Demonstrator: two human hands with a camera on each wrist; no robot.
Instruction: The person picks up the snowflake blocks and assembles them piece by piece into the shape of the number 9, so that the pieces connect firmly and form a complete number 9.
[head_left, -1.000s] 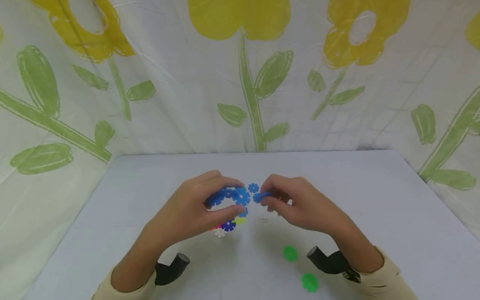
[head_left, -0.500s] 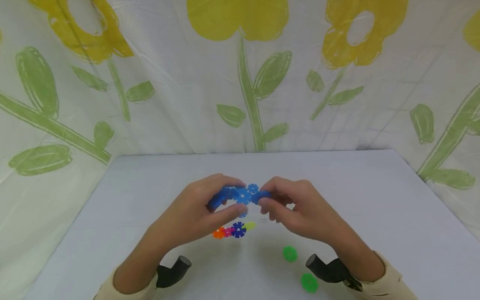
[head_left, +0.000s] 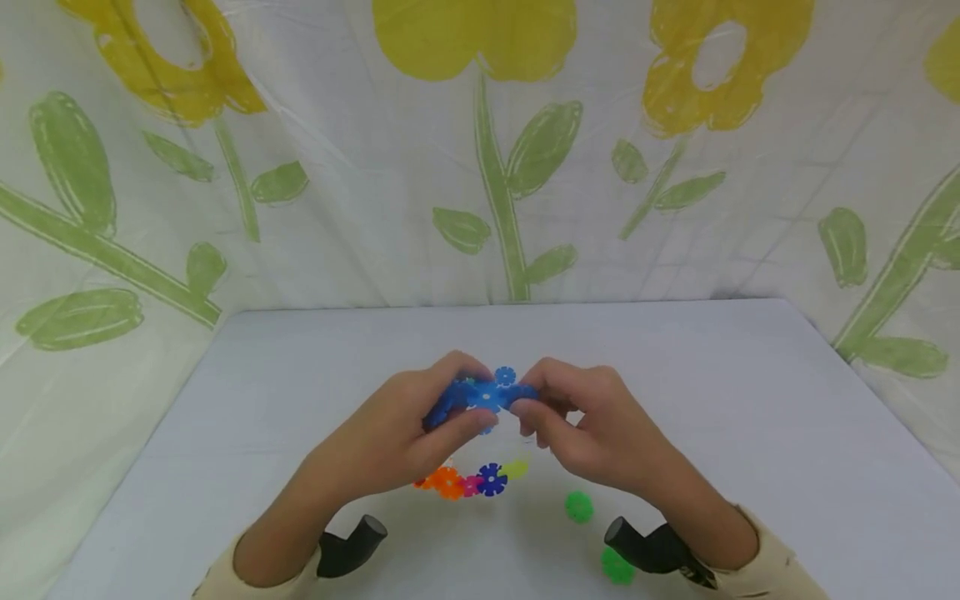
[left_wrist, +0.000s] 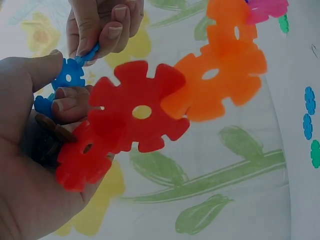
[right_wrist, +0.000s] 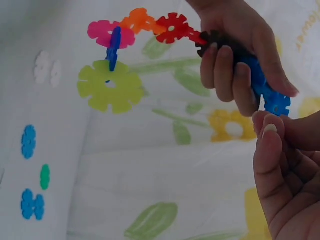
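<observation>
My left hand (head_left: 390,425) grips a chain of interlocking flower-shaped plastic discs between thumb and fingers. Its blue end disc (head_left: 486,398) sticks out past the fingertips. Facing it, my right hand (head_left: 596,421) pinches another blue disc (head_left: 525,392) edge-on, touching the end disc; how far their slots mesh is hidden by fingers. In the left wrist view the chain runs out of the palm through red discs (left_wrist: 120,95) and orange discs (left_wrist: 232,70). The right wrist view shows its far part, with a pink disc (right_wrist: 100,32), a dark blue disc (right_wrist: 115,50) and a yellow-green disc (right_wrist: 92,92).
Two loose green discs (head_left: 579,507) lie on the white table (head_left: 300,350) near my right forearm. Beyond the hands lies a loose blue disc (head_left: 505,375). White discs (right_wrist: 41,67) are on the table in the right wrist view. A flower-printed cloth (head_left: 360,208) hangs behind.
The right hand's blue disc has moved left to meet the chain's end disc. The chain's hanging coloured part has swung toward me, showing more orange.
</observation>
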